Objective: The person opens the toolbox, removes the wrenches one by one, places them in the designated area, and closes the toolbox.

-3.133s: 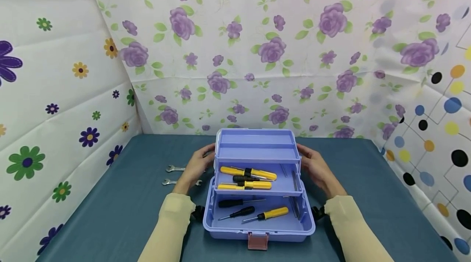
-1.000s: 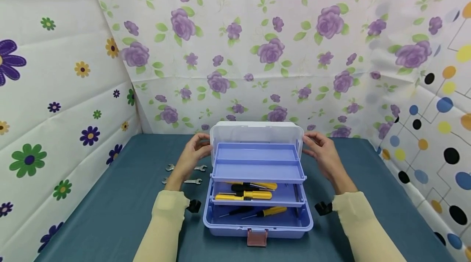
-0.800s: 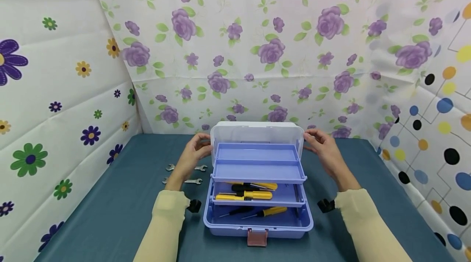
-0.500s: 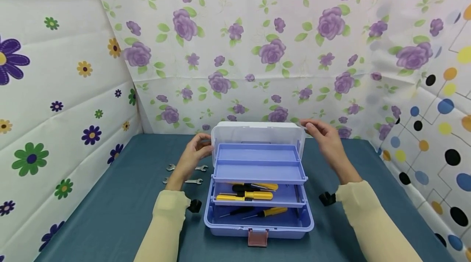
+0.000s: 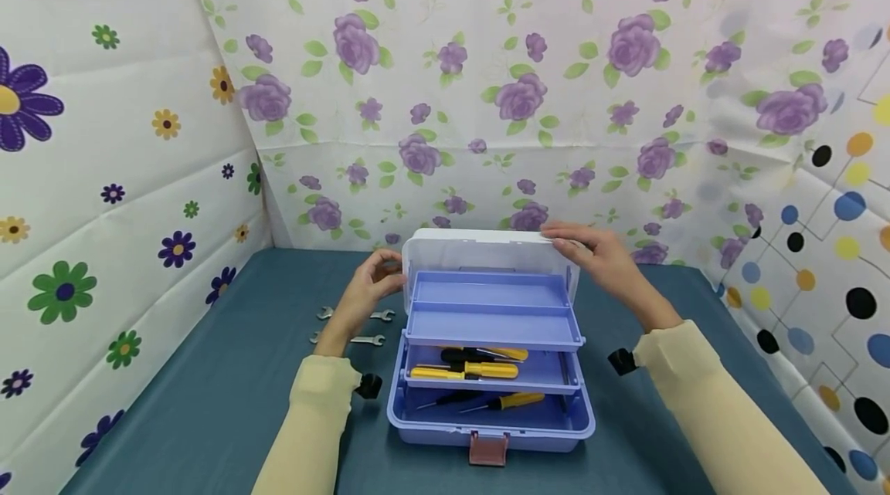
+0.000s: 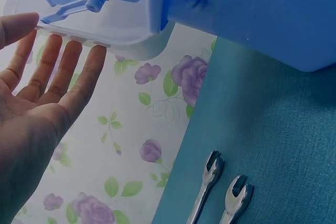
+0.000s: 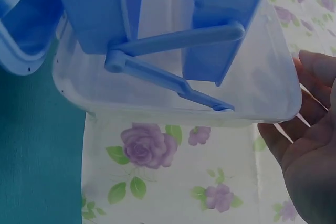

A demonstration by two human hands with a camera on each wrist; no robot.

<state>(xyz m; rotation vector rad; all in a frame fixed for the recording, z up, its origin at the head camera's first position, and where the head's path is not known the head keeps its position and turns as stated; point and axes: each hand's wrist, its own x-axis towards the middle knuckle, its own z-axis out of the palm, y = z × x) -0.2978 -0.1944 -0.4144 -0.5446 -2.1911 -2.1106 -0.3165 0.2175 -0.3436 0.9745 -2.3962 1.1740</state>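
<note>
A blue-lavender toolbox [image 5: 490, 439] stands with its cantilever trays [image 5: 490, 325] raised and its translucent lid [image 5: 487, 248] swung up at the back. My left hand [image 5: 358, 296] touches the lid's left edge; the left wrist view shows its fingers mostly straight, fingertips on the rim and thumb beside it. My right hand [image 5: 605, 263] holds the lid's upper right corner, thumb in front and fingers along the top. Yellow-and-black screwdrivers [image 5: 480, 370] lie in the lower tray. More screwdrivers [image 5: 514, 400] lie in the box bottom. The top tray shows nothing inside.
Two open-ended wrenches [image 5: 368, 340] lie on the teal tabletop [image 5: 208, 387] left of the box, partly behind my left forearm. A brown latch [image 5: 489, 450] hangs at the box front. Floral cloth [image 5: 452, 93] hangs behind the table.
The trays and lid show in a different raised position than three seconds ago. My right hand has since slid up from the lid's right side to its top corner. My left hand stays put lately.
</note>
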